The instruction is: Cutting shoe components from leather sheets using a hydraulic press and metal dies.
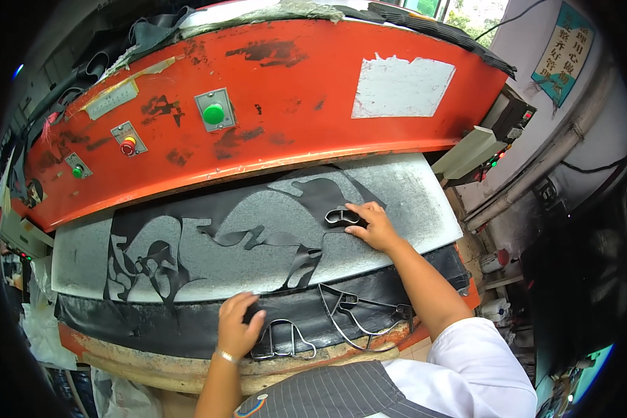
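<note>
My right hand (375, 226) grips a small oval metal cutting die (333, 218) between thumb and fingers. The die stands on a black sheet (317, 198) of leather-like material with curved shapes cut out of it. Beneath the sheet is a pale grey cutting board (425, 188). My left hand (238, 324) is at the board's front edge, its thumb and fingers apart and curved. Close by its thumb rests an arched metal cutting die (290, 322). A larger, pointed cutting die (348, 317) lies to the right of that one.
An orange press beam (279, 104) spans the far side, carrying a green button (213, 113) and a red knob (128, 145). Black covering (167, 327) runs along the front ledge. Control boxes (467, 153) stand at the right. Cut strips (153, 268) lie on the board's left.
</note>
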`<action>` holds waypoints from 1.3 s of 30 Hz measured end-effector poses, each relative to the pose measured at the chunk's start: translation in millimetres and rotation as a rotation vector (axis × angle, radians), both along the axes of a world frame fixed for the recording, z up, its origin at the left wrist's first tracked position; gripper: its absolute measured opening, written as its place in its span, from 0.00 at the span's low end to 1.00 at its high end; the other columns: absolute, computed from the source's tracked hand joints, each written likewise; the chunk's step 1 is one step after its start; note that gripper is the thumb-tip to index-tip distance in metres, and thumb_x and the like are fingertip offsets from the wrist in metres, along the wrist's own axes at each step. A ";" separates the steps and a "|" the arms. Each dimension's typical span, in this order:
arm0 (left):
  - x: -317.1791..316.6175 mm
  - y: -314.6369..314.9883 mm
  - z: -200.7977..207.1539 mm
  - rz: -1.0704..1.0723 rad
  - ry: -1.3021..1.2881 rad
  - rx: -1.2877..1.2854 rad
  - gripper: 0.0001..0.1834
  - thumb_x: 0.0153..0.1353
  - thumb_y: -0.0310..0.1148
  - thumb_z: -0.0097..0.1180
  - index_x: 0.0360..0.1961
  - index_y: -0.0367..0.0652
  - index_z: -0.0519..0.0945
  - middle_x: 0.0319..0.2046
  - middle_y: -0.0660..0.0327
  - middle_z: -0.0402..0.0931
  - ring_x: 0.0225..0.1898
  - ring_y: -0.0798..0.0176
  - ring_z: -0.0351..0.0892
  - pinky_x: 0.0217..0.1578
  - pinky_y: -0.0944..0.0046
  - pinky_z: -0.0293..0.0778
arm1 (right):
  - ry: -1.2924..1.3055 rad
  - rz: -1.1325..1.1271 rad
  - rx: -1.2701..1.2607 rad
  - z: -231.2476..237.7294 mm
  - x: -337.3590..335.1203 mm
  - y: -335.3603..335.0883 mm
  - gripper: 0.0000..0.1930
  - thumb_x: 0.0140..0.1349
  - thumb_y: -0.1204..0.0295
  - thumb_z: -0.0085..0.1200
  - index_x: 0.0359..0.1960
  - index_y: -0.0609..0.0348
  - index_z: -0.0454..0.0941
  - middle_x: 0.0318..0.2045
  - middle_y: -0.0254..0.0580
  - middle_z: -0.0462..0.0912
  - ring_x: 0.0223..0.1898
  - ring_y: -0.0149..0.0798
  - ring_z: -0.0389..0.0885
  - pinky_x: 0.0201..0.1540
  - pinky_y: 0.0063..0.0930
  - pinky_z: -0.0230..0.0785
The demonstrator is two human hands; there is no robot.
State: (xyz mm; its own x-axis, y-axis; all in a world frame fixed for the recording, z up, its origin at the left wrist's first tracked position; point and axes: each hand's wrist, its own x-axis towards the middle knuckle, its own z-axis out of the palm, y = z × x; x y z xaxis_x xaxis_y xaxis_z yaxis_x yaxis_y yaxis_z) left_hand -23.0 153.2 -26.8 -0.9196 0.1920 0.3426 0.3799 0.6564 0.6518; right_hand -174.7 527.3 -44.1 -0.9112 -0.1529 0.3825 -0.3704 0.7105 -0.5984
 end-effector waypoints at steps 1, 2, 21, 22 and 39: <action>9.1 -6.1 -3.5 0.106 -0.013 0.092 0.17 0.51 0.31 0.64 0.43 0.39 0.80 0.46 0.51 0.78 0.50 0.47 0.75 0.54 0.54 0.67 | 0.001 0.021 -0.005 -0.3 -2.0 4.5 0.28 0.48 0.61 0.69 0.55 0.41 0.78 0.43 0.44 0.75 0.47 0.49 0.71 0.52 0.37 0.65; 14.7 -11.0 -5.5 0.175 0.000 0.127 0.15 0.51 0.28 0.62 0.41 0.38 0.81 0.42 0.51 0.80 0.47 0.47 0.77 0.52 0.55 0.70 | -0.009 0.021 0.004 -0.2 -2.3 8.9 0.28 0.48 0.61 0.69 0.55 0.41 0.78 0.43 0.44 0.75 0.47 0.49 0.71 0.52 0.37 0.65; -135.6 -229.2 61.2 0.757 0.240 0.692 0.37 0.59 0.31 0.60 0.68 0.35 0.59 0.66 0.46 0.59 0.67 0.52 0.59 0.65 0.56 0.55 | -0.057 0.029 -0.119 120.9 -11.1 -109.9 0.26 0.52 0.60 0.68 0.48 0.60 0.73 0.39 0.46 0.78 0.42 0.44 0.77 0.47 0.37 0.69; -155.8 -244.9 70.3 0.685 0.347 0.731 0.41 0.59 0.34 0.60 0.69 0.32 0.54 0.69 0.45 0.52 0.70 0.50 0.51 0.69 0.56 0.46 | -0.087 0.032 -0.219 121.6 -25.9 -129.1 0.25 0.54 0.59 0.66 0.48 0.60 0.72 0.37 0.46 0.78 0.38 0.44 0.78 0.42 0.37 0.71; 40.8 -116.8 93.3 0.349 -0.400 0.131 0.09 0.50 0.32 0.64 0.31 0.39 0.85 0.29 0.56 0.83 0.34 0.62 0.81 0.37 0.63 0.75 | -0.707 0.569 0.331 158.3 116.8 -135.6 0.22 0.56 0.50 0.59 0.35 0.60 0.77 0.32 0.52 0.81 0.39 0.56 0.80 0.42 0.47 0.71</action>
State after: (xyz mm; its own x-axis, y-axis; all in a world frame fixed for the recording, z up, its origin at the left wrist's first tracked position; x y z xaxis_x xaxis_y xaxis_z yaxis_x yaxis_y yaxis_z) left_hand 17.8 36.4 66.5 -0.9845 -0.1688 -0.0468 -0.1407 0.6026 0.7856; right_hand -57.9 391.7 114.1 -0.6703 -0.6444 -0.3681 -0.3421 0.7084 -0.6173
